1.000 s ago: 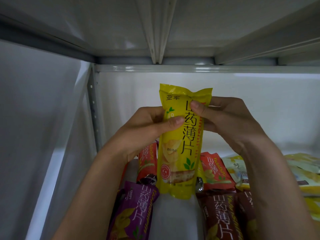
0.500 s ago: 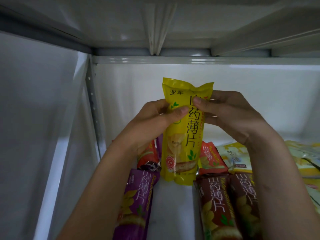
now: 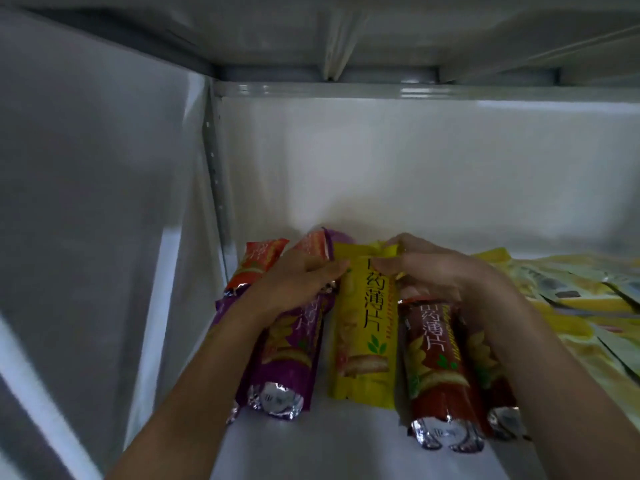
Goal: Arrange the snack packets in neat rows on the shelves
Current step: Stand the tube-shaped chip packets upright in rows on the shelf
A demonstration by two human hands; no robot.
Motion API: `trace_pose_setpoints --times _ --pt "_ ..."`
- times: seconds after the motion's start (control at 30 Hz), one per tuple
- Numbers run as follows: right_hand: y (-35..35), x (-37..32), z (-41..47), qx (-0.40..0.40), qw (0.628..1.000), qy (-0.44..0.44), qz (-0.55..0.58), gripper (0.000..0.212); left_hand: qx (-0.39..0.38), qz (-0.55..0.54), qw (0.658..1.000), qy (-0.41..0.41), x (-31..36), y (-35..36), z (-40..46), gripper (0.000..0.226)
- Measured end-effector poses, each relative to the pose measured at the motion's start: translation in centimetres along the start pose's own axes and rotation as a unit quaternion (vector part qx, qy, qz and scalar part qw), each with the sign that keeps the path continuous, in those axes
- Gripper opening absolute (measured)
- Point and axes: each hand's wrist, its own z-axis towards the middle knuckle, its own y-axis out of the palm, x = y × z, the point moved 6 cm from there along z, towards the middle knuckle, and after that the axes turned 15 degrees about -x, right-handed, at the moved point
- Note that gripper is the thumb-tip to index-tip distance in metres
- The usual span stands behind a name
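Observation:
A long yellow snack packet [image 3: 363, 327] lies lengthwise on the white shelf [image 3: 311, 445], between a purple packet [image 3: 287, 355] on its left and a dark red packet [image 3: 433, 362] on its right. My left hand [image 3: 298, 282] holds the yellow packet's upper left side, thumb on its face. My right hand [image 3: 436, 271] pinches its upper right corner. Orange-red packets [image 3: 259, 261] lie behind the purple one near the back wall.
Several flat yellow packets [image 3: 571, 299] are spread over the right part of the shelf. A second dark red packet [image 3: 491, 375] lies under my right forearm. The shelf's side wall [image 3: 104, 237] stands at the left and the upper shelf [image 3: 346, 39] hangs low overhead.
The yellow packet, held upright in the air before, has come down flat onto the shelf between the purple and dark red packets. Both hands came down with it.

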Motion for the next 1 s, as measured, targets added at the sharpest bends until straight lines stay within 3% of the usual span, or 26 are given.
trace_pose_setpoints --times 0.07,0.2,0.27,0.4,0.53,0.7,0.87,1.0 --pt "0.6 0.4 0.1 -0.024 0.999 0.029 -0.032 0.008 0.025 0.05 0.998 -0.021 -1.1 -1.8 -0.6 0.029" --pt "1.5 0.9 0.1 -0.04 0.99 0.09 -0.103 0.021 0.053 0.124 0.99 -0.049 -3.1 -3.9 -1.9 0.061" --pt "1.5 0.6 -0.1 -0.017 0.976 0.105 -0.192 0.027 0.073 0.153 0.984 -0.055 -3.8 -4.4 -2.4 0.051" --pt "0.6 0.6 -0.4 0.049 0.927 0.137 -0.345 0.072 0.104 0.201 0.973 -0.052 -4.7 -4.6 -2.8 0.025" --pt "1.7 -0.6 -0.1 0.078 0.911 0.082 -0.396 0.048 0.112 0.247 0.961 -0.06 -6.0 -4.4 -2.6 0.026" --pt "7.7 -2.3 1.8 -0.013 0.911 -0.028 -0.412 0.048 0.119 0.321 0.937 -0.074 -6.3 -4.1 -2.6 0.042" --pt "10.6 -1.4 4.6 -0.066 0.864 0.023 -0.498 0.055 0.103 0.352 0.925 -0.101 -7.0 -4.2 -2.6 0.053" --pt "10.6 -0.8 5.8 -0.039 0.866 0.056 -0.496 0.056 0.07 0.36 0.924 -0.11 -7.9 -4.1 -2.4 0.057"
